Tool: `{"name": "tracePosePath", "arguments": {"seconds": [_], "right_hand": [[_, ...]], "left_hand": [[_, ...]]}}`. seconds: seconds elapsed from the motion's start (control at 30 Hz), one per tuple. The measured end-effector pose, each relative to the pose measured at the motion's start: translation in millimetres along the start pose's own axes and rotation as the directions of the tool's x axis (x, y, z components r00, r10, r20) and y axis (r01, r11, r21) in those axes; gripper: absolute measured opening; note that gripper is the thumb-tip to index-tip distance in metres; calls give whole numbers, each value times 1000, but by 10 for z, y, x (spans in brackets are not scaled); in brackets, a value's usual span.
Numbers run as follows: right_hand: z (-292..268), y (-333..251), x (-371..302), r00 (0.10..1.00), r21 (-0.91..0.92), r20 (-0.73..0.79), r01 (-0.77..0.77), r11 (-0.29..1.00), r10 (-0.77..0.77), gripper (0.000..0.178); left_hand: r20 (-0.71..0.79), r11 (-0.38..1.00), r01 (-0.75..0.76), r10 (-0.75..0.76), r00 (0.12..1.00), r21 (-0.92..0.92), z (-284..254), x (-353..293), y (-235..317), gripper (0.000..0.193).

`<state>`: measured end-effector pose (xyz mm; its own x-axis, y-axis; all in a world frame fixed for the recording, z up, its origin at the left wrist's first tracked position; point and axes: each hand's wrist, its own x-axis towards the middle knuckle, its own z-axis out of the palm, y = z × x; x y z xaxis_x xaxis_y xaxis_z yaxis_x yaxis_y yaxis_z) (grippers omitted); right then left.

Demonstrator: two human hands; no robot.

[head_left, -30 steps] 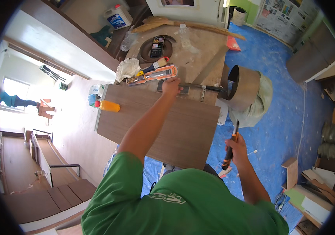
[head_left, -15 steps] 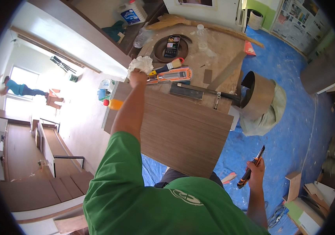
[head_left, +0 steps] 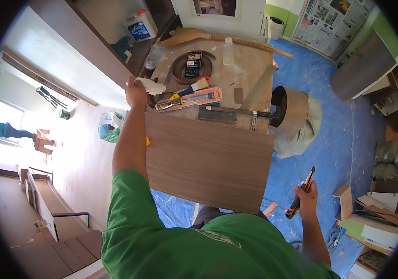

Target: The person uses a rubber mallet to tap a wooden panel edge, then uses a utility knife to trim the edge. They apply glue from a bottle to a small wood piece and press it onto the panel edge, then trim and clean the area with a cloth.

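Note:
At the far left of the worktable, my left hand [head_left: 136,93] is closed on a crumpled whitish cloth [head_left: 152,86]. Out to the right, above the blue floor sheet, my right hand [head_left: 307,199] grips a black and orange utility knife [head_left: 300,193] with its blade pointing up and away. Between my arms lies a brown wood-grain panel [head_left: 208,160]. Beside the cloth are a chisel in orange packaging [head_left: 189,98] and a paintbrush [head_left: 194,87]. A hammer [head_left: 240,111] lies across a dark flat block [head_left: 217,115] beyond the panel.
A phone [head_left: 193,64] rests on a coil of brown edging strip [head_left: 178,69]. Behind stand a clear bottle [head_left: 228,52] and a broom [head_left: 185,36]. A curled brown sheet [head_left: 296,114] sits to the right. Far left, a person [head_left: 8,128] works by a window.
My left hand has moved left with the cloth, which now hangs flatter from the fingers. My right hand still holds the utility knife. The view has shifted slightly.

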<state>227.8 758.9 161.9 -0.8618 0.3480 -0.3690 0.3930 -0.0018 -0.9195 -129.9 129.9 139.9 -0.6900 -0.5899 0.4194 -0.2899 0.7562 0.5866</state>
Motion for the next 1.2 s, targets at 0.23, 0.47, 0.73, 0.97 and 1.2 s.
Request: {"name": "tracePosePath", "arguments": {"seconds": [0.23,0.47,0.73,0.97,1.2], "right_hand": [[636,-810,-203,977,-54,174,131,990,-120,35],[1515,-1643,-233,816,-179,513,404,897,-266,53],[1550,-1749,-524,739,-219,567,562,798,-364,51],[1512,-1602,-546,759,-272,534,572,774,-373,52],[1363,-1511,-626,732,-359,507,659,661,-455,51]], "left_hand": [[56,855,-204,262,964,-477,-942,-140,955,19],[512,547,320,241,824,-773,-1646,-1608,1831,26],[579,32,611,364,730,-791,-2103,-2694,2342,36],[730,245,690,302,613,-681,-1964,-2890,2362,44],[623,533,403,335,706,-744,-1836,-2842,2402,21]]}}
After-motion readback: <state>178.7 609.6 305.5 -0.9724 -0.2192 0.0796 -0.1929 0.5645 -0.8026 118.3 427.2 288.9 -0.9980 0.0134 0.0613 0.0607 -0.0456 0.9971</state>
